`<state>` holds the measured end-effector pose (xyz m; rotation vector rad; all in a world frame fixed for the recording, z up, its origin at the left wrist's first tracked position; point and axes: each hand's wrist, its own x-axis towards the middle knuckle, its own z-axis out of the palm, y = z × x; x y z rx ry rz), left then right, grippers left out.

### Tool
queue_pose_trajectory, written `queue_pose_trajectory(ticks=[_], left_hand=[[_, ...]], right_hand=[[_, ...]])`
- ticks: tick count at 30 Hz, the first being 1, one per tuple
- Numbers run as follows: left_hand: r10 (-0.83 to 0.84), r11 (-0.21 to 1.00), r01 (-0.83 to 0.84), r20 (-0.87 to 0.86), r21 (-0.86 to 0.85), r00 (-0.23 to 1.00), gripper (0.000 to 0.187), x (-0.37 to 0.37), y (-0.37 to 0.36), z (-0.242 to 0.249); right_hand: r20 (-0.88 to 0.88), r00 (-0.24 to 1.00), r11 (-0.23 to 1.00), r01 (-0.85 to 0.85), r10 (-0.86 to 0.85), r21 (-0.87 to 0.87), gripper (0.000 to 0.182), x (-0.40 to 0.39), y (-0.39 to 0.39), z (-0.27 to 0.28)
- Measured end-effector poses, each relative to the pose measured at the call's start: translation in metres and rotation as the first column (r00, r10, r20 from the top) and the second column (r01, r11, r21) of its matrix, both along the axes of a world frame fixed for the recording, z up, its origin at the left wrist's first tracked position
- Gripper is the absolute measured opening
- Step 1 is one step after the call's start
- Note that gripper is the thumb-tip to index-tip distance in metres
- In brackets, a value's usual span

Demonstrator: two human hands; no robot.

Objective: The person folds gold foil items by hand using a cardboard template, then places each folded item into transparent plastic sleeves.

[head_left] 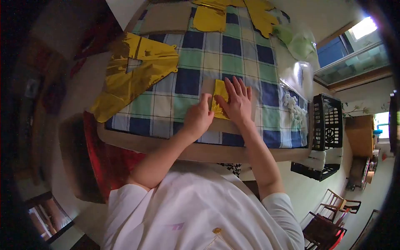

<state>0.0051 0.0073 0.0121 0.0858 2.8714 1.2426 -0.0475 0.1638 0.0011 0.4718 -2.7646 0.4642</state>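
Spreading the right hand (238,103), fingers apart, on a small gold foil piece (220,86) over a beige board (208,86) near the table (137,140) rim, curling the left hand (198,118) at its left edge, grip too hidden to tell, with plaid tablecloth (231,62) between board and larger foil sheet (156,66)

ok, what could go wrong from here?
The small gold piece looks thin and already wrinkled; pressure from the right hand could crease it further or slide it across the tan backing.
The large gold sheet on the left reaches the table edge, so a brushing arm might drag it off.
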Motion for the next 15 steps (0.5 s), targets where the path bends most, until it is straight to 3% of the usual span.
queue_pose_trajectory(ticks=[2,5,8,15], left_hand=[[0.000,0.977,0.024,0.111,-0.213,0.994,0.039,0.008,0.004,0.022],[-0.210,0.936,0.081,-0.359,-0.342,0.909,0.027,0.018,0.002,0.013],[-0.377,0.884,0.201,-0.388,-0.422,0.841,0.026,0.035,-0.003,-0.007],[-0.360,0.898,0.192,-0.408,-0.397,0.839,0.036,0.044,-0.008,-0.016]], right_hand=[[0.016,1.000,1.000,0.000,0.000,0.007,0.063,0.001,0.000,0.001],[0.045,0.999,1.000,0.008,-0.008,0.006,0.063,0.001,-0.001,0.004],[0.049,0.999,1.000,0.001,-0.003,0.031,0.065,0.000,0.000,0.003],[0.121,0.993,0.990,-0.018,0.002,0.137,0.079,0.005,-0.003,0.023]])
